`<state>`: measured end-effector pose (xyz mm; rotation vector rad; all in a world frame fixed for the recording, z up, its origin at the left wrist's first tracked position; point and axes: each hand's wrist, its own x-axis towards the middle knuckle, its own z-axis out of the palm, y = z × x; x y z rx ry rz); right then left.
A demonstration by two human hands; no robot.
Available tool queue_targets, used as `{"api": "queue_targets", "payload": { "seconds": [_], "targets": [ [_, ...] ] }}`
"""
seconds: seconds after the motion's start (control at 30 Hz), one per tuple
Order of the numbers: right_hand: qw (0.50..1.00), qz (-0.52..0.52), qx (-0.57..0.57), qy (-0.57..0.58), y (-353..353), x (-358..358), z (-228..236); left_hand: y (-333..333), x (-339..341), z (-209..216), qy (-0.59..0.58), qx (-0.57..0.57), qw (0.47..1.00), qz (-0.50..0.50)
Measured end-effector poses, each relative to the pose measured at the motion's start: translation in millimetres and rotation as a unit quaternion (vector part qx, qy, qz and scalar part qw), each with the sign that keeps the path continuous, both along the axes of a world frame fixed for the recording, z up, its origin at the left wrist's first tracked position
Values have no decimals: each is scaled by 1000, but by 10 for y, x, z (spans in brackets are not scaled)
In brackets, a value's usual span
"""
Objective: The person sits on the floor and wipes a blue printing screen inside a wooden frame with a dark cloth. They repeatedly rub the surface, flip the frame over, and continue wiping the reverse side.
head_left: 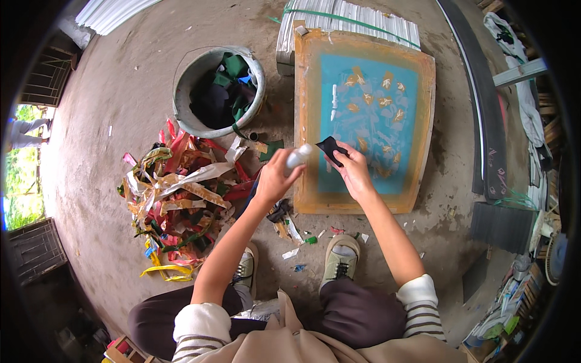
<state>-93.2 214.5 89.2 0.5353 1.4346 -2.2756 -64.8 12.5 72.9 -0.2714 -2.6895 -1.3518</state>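
My left hand is closed around a small white bottle, blurred at its top end. My right hand pinches a scrap of black fabric between thumb and fingers. Bottle and fabric are close together, apart from each other, over the left part of a wood-framed screen. The screen has a teal middle with white and gold leaf-like marks, and it lies in front of me.
Left of the screen stands a grey bucket of dark fabric pieces. A heap of coloured strips lies nearer. Small scraps litter the floor by my shoes. Behind the screen is a strapped stack of white sheets; dark boards stand at right.
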Motion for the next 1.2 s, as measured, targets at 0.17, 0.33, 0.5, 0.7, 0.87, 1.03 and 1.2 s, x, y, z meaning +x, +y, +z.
{"api": "queue_targets", "payload": {
  "seconds": [0.17,0.33,0.5,0.7,0.87,1.03,1.2],
  "targets": [
    [999,6,-35,10,-5,15,-85,224,-60,331,-39,-131,990,-32],
    [999,8,-34,1,153,8,-44,374,-117,381,-29,-206,977,-57],
    [998,20,-56,4,225,-39,10,422,-149,398,5,-231,971,-61],
    [997,35,-67,-34,266,-159,-61,394,-158,368,-25,-194,980,-45],
    [971,51,194,128,513,-1039,125,115,-194,-27,19,15,994,102],
    [548,64,659,511,706,-1579,-143,117,-263,-596,-71,236,943,223],
    [514,305,582,551,508,25,-835,-54,-119,-922,-70,203,946,241]
  ]
}}
